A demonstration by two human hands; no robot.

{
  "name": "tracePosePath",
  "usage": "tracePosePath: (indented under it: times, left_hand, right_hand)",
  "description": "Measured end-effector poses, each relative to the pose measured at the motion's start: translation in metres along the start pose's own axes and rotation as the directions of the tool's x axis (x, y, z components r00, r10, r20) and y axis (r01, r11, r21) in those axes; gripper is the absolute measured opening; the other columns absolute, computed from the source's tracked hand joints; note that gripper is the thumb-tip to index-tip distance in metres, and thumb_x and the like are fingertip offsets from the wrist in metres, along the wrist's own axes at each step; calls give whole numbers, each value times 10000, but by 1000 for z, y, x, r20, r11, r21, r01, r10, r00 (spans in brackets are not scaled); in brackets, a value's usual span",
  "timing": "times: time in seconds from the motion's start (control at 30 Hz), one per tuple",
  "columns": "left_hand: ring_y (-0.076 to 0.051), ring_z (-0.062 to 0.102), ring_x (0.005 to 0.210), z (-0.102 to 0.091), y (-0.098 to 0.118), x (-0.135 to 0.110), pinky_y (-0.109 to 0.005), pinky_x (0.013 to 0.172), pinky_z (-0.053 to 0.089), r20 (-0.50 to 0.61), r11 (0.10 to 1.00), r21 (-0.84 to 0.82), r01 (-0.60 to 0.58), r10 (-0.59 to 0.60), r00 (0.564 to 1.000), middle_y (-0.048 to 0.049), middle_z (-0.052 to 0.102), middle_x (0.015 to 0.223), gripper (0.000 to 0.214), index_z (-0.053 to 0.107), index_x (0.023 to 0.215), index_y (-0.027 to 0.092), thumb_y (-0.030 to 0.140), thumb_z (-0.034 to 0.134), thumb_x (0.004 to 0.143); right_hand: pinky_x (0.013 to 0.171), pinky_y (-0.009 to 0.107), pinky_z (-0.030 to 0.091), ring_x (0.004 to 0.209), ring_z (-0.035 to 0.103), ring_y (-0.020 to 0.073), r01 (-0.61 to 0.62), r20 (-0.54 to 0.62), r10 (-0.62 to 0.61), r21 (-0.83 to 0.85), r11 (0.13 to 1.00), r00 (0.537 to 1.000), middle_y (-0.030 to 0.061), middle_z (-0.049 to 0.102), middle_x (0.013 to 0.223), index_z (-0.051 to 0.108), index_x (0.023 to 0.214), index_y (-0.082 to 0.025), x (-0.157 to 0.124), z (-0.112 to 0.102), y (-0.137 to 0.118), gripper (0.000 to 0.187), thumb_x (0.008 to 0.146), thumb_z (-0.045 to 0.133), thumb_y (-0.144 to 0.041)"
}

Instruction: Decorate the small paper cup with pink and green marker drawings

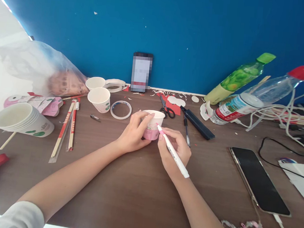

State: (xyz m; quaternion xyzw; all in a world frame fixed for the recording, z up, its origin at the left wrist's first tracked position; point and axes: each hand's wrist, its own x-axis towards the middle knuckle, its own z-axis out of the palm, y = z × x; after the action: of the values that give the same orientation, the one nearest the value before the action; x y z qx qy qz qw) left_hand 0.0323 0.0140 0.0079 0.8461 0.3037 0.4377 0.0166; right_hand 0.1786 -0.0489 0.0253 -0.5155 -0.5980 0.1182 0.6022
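A white paper cup [153,123] stands upright on the brown table [134,190], its lower part coloured pink. My left hand [134,133] is wrapped round the cup's left side and holds it. My right hand [174,151] grips a white marker [173,153] with a pink tip, and the tip touches the cup's right side near the pink area. Both forearms reach in from the bottom edge.
A stack of cups [24,118] lies at the left by chopsticks [68,128]; two more cups [100,99], a tape ring [120,110], scissors [167,110], a pen [186,131] and two bottles [260,95] sit behind. A phone [259,180] lies at the right, another [141,72] leans on the blue wall.
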Motion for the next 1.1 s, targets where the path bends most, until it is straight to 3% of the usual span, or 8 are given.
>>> tracePosePath:
  times: [0.67,1.1]
  left_hand:
    - [-316,442,1198,0,0,-1,-540,1043,409,6,999,-23,37,-37,999,-160,411,1265,828,245,1434,190,134,640,709]
    - [-302,453,1181,0,0,0,-554,1072,388,8,1000,-19,14,-14,1000,-152,425,1246,788,262,1420,186,159,650,735]
  right_hand:
    - [826,381,586,900,693,204,-28,-43,30,62,998,999,42,713,936,648,916,-249,0,-2,0,127,829,604,-168]
    - [789,306,602,880,697,171,-4,-26,6,75,997,1000,28,713,927,661,920,-250,3,-1,-4,164,814,627,-130]
